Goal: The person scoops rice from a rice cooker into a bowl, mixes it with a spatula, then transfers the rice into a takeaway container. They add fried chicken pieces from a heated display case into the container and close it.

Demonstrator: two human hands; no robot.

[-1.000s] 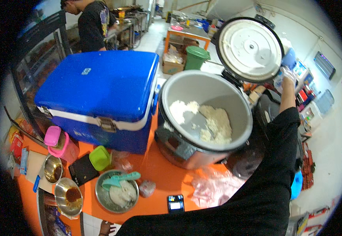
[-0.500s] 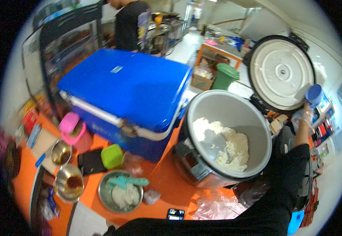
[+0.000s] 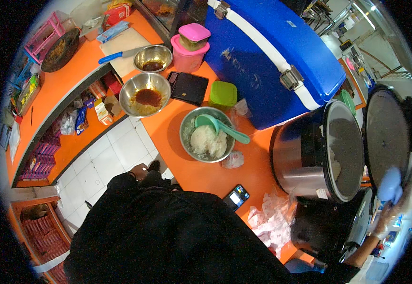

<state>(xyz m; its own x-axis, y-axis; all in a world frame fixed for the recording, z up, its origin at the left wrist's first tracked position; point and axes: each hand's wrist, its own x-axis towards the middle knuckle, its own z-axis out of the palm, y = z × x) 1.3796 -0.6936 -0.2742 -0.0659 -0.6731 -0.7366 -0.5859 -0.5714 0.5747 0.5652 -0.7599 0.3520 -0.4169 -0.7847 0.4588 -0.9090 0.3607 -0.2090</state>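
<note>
Blue and blurred, the cup (image 3: 389, 184) is in the gloved right hand (image 3: 384, 218), fingers closed around it, by the cooker's (image 3: 297, 154) raised lid (image 3: 383, 139). The left hand (image 3: 140, 171) hangs low above the tiled floor (image 3: 105, 156); I cannot tell how its fingers stand. On the table (image 3: 257, 149), a steel bowl (image 3: 186, 147) holds rice (image 3: 207, 143) and a green scoop (image 3: 234, 134).

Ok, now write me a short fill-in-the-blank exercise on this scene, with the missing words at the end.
1. The right hand holds an item, by the open lid, whose colour is ____.
2. The teal scoop rests in a metal bowl along with white ____.
3. The phone lies on a tabletop coloured ____.
4. Lying partly on the cutting board is a blue-handled ____.

Missing words: blue; rice; orange; knife.
</note>
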